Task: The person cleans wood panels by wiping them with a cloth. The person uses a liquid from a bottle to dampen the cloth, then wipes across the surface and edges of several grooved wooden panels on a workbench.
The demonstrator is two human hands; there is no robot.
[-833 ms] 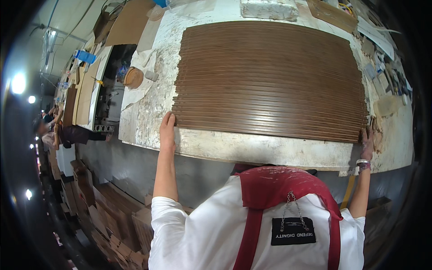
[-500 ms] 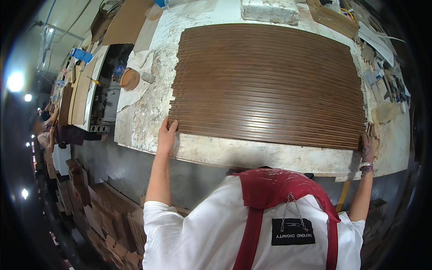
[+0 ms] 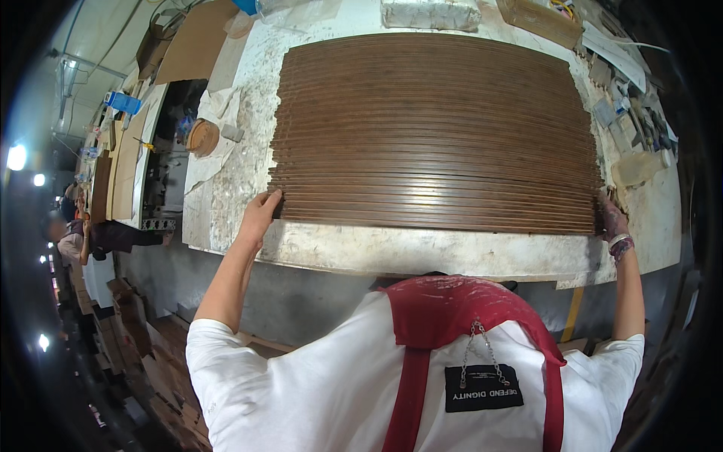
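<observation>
A wide row of long, narrow brown wooden strips [image 3: 429,135] lies side by side on a paint-stained white worktable [image 3: 361,252]. Their ends are slightly uneven at both sides. At the left ends of the strips nearest me, my left hand [image 3: 258,215] is closed, with its fingertips round the ends. My right hand [image 3: 614,220], smeared with dark stain, grips the opposite ends at the front right corner. Some of its fingers are hidden by the strips.
On the left are a round tub [image 3: 202,138] and a small grey block [image 3: 232,133]. A wrapped block [image 3: 429,13] and a wooden box [image 3: 538,22] stand at the back. Tools [image 3: 651,132] and a yellowish bottle [image 3: 635,167] lie right. Another person [image 3: 74,237] works far left.
Both hands have moved a little farther from me along the strip ends, and my left elbow has swung outward. The view has shifted slightly; the row still lies on the table.
</observation>
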